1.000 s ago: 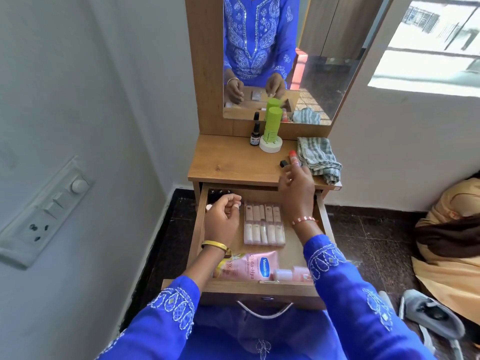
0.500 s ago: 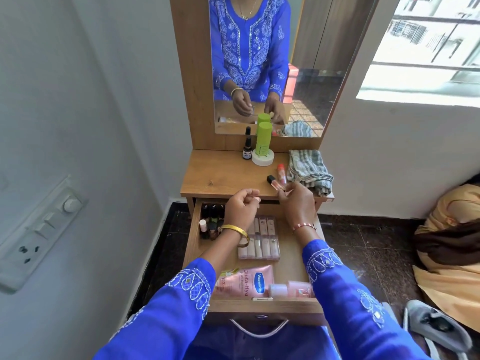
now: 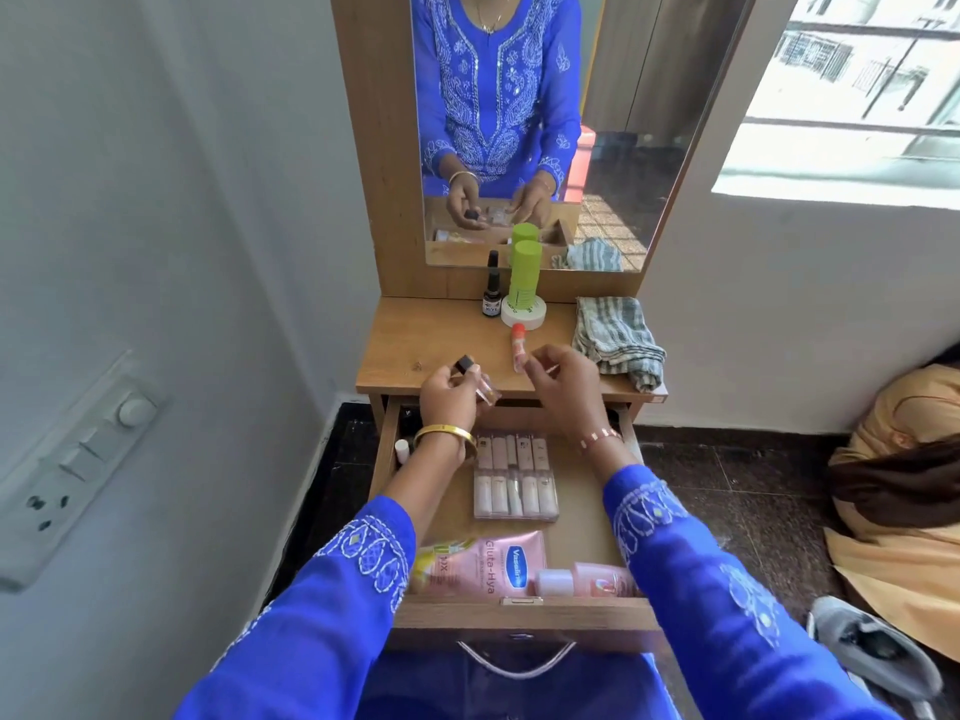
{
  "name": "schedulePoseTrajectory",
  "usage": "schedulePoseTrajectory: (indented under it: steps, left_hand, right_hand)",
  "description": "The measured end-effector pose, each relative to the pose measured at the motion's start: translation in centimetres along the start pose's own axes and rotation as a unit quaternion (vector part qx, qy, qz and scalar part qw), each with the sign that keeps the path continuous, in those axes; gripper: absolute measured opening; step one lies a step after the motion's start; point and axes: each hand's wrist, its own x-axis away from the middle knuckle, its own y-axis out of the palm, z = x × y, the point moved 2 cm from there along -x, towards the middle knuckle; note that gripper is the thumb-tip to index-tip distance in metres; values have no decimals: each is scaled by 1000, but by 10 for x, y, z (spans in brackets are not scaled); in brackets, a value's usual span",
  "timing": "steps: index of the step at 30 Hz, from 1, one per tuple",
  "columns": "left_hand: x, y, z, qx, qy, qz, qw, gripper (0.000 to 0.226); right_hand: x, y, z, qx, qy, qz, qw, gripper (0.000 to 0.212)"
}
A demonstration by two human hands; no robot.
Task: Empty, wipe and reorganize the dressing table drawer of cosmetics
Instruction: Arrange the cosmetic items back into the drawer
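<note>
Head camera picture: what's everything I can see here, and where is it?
Tabletop: one, wood, below mirror.
Mirror: one, above tabletop.
Green bottle: one, standing on white jar.
Dropper bottle: one, dark, left of jar.
Red-capped tube: one, lying on tabletop.
Cloth: one, striped grey, tabletop right.
Drawer: one, wood, open.
Lipstick pack: one, clear, drawer middle.
Vaseline tube: one, pink, drawer front.
Pink bottle: one, drawer front.
Left hand: holds dark-capped bottle.
Right hand: fingers curled, contents unclear.

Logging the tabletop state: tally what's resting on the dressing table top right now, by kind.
Bottles: 2 (dark dropper bottle, green bottle)
White jar under the green bottle: 1
Red-capped tube: 1
Striped cloth: 1
Total: 5
</note>
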Motion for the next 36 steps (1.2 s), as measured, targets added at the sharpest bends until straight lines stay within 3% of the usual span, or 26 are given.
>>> schedulePoseTrajectory:
  steps: [5,11,13,18,21,26,31,34,36]
  left_hand:
    - [-2,-12,-2,12,-27,19,999,16]
    - [-2,-18,0,9,-40,14,999,21]
    - [-1,-20,-1,7,-40,10,999,25]
    - [12,-21,-6,17,-37,-8,999,11]
    - [26,-21,-17,13,-38,-10,999,22]
    - [57,-13,-50,-11,-52,-41,998,17]
    - [73,-9,-67,-71,-16,-66,995,25]
    - [75,-13,-70,-111,3,-71,991,23]
    - [74,-16,-69,-127,10,-69,989,15]
  right_hand:
    - [-36,23,-14,132,58,-45,988,40]
    - [-38,32,-15,137,94,-19,986,41]
    - [-37,28,-11,94,106,-7,990,46]
    - [-23,12,8,-95,132,-2,987,13]
    - [-7,-2,14,-200,132,9,971,21]
    - [9,-32,26,-295,116,32,948,19]
    - [24,-62,54,-243,106,53,963,14]
    - [31,-68,70,-145,92,69,983,22]
    - [34,-65,74,-65,84,63,992,17]
